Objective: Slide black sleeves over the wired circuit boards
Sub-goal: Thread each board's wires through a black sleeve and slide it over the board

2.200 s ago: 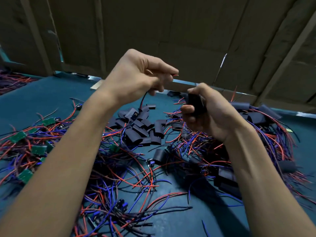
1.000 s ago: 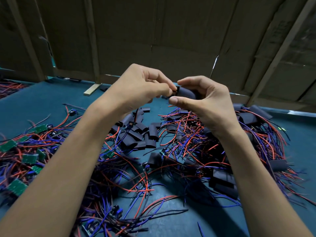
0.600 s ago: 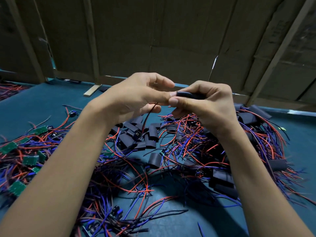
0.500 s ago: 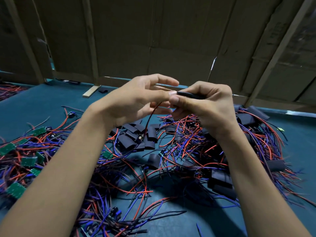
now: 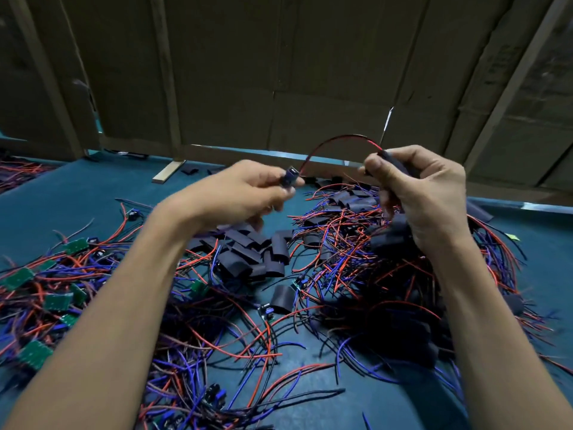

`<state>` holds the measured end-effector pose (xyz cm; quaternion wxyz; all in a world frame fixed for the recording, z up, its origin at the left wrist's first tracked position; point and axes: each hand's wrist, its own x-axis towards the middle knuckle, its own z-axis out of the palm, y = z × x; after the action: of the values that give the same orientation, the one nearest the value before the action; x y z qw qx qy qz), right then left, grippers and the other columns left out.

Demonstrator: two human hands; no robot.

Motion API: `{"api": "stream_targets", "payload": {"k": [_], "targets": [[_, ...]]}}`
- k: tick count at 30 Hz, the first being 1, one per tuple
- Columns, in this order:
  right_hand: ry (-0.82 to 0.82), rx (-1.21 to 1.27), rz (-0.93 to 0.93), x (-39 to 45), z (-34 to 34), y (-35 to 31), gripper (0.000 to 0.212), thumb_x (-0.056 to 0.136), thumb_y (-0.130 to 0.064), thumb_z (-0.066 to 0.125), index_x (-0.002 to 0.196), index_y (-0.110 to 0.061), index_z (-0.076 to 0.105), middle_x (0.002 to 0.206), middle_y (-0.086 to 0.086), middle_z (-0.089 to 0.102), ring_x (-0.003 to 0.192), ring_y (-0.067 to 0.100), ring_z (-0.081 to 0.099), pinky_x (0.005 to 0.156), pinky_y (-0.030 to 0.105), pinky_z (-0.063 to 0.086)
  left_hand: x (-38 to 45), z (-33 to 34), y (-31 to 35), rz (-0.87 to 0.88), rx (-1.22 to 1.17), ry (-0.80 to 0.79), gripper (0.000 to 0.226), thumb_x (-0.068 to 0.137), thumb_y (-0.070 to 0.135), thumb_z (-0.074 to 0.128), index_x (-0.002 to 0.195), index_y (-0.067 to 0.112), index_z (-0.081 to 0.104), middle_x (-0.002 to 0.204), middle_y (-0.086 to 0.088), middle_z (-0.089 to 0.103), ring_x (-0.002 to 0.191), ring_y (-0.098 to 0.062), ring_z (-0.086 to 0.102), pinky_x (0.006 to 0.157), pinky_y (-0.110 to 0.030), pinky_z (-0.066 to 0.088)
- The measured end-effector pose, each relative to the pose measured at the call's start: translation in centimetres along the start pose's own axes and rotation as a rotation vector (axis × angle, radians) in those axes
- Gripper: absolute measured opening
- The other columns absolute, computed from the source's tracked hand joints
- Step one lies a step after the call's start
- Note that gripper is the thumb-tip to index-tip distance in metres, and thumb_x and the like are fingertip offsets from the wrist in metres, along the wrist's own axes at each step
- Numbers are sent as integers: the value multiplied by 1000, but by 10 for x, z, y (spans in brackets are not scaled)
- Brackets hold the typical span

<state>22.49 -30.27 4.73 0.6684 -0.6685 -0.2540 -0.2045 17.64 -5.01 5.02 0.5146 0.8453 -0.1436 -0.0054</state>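
1. Head view: we see both hands raised above a teal worktop (image 5: 62, 193), apart from each other.
2. Our left hand (image 5: 245, 193) pinches a small dark connector (image 5: 290, 178) between thumb and fingertips.
3. Our right hand (image 5: 424, 193) has its fingers curled round a black sleeve (image 5: 395, 164), thumb pressed on its near end.
4. A red wire (image 5: 335, 141) arcs up between connector and sleeve; we cannot tell whether a board sits inside the sleeve.
5. Below the hands, loose sleeves (image 5: 248, 252) lie heaped at the worktop's middle, one more (image 5: 282, 297) lying apart, nearer us.
6. Green boards (image 5: 57, 301) with red and blue leads sprawl on the left.
7. A tangle of wires (image 5: 356, 243) with dark sleeved pieces spreads under the right forearm.
8. Cardboard panels (image 5: 279, 72) stand along the far edge, with a wooden strip (image 5: 169, 170) lying at their foot.
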Motion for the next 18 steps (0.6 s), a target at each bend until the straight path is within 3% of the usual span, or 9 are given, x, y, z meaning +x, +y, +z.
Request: {"api": "stream_targets", "payload": {"k": [4, 7, 9, 11, 14, 16, 18], "targets": [[-99, -232, -77, 0, -3, -1, 17, 99, -29, 63, 105, -15, 69, 83, 0, 73, 47, 4, 52, 50, 18, 46, -2, -10, 5, -58, -281, -34, 43, 88, 19, 50, 128, 27, 64, 67, 12, 40, 54, -7, 26, 47, -21, 23], [-168, -294, -48, -1, 3, 1, 23, 106, -21, 52, 118, -10, 68, 82, -14, 66, 55, 4, 54, 60, 16, 46, -6, -13, 9, 86, -136, 38, 23, 103, 25, 54, 115, 27, 73, 71, 1, 36, 56, -7, 28, 47, -18, 27], [-234, -373, -49, -2, 4, -2, 30, 103, -19, 58, 130, -9, 66, 95, -12, 67, 75, 8, 63, 79, 26, 53, -8, -16, 11, 182, 16, 135, 18, 101, 24, 58, 109, 23, 74, 70, -1, 46, 57, -7, 39, 48, -17, 37], [-337, -507, -96, -4, 2, -6, 37, 96, -21, 69, 132, -14, 66, 110, -8, 70, 100, 14, 66, 98, 37, 51, -10, -19, 11, 211, 39, 188, 19, 97, 30, 61, 102, 18, 75, 70, 5, 61, 60, -6, 50, 50, -17, 43], [-421, -704, -123, -6, 1, -11, 48, 80, -27, 85, 126, -26, 71, 104, -25, 63, 112, 21, 59, 103, 40, 45, -13, -18, 16, 186, 41, 154, 35, 94, 41, 56, 86, 13, 76, 67, 4, 66, 59, -7, 57, 49, -17, 43], [-430, -765, -139, -7, 4, -13, 52, 73, -29, 89, 123, -30, 73, 97, -30, 57, 112, 20, 58, 104, 42, 42, -13, -15, 18, 165, 20, 127, 37, 98, 39, 53, 91, 13, 77, 71, -1, 68, 59, -10, 59, 47, -18, 42], [-422, -716, -182, -8, 9, -16, 50, 72, -26, 91, 119, -27, 75, 96, -28, 64, 107, 16, 64, 99, 29, 45, -12, -13, 19, 137, 2, 92, 41, 100, 38, 51, 97, 6, 77, 73, -6, 69, 58, -12, 60, 47, -19, 42]]}}
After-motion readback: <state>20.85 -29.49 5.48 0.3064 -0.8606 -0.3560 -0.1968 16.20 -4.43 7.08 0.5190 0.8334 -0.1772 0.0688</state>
